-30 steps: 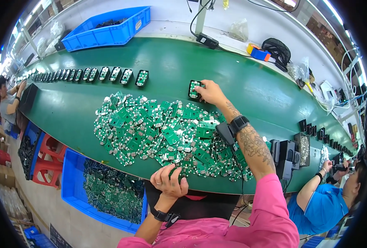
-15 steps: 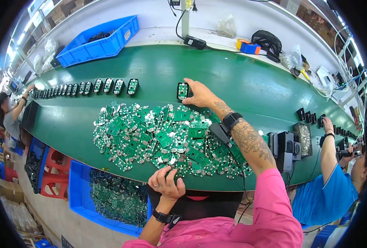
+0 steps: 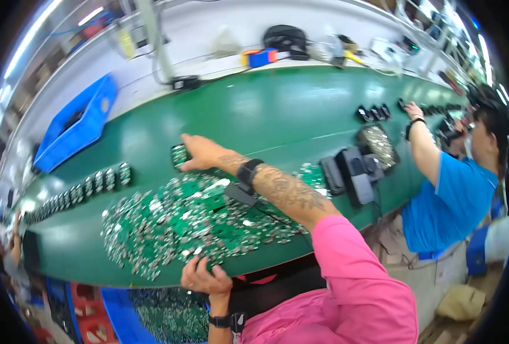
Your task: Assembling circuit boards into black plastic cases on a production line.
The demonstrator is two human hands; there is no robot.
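My right hand [image 3: 204, 154] reaches over the green table, thumb and fingers set around a small black case [image 3: 175, 163] with a green circuit board [image 3: 179, 155] in it. The case stands on the table just beyond a wide heap of loose green circuit boards [image 3: 168, 221]. By the heap's near edge is my left hand [image 3: 207, 278], palm toward me, fingers loosely bent and a little apart, with nothing visible in it. A row of similar filled black cases [image 3: 88, 186] runs along the table to the left.
A blue crate [image 3: 85, 123] sits far left, and another crate of boards [image 3: 168, 315] is below the table edge. Dark grey devices [image 3: 355, 172] and a tray of small metal parts [image 3: 378, 146] stand right. A co-worker in blue [image 3: 452, 195] reaches toward black cases there.
My view has swung to the right and tilted, so the table's contents shift left in the picture. My right hand stays at the black case; my left remains by the heap's near edge.
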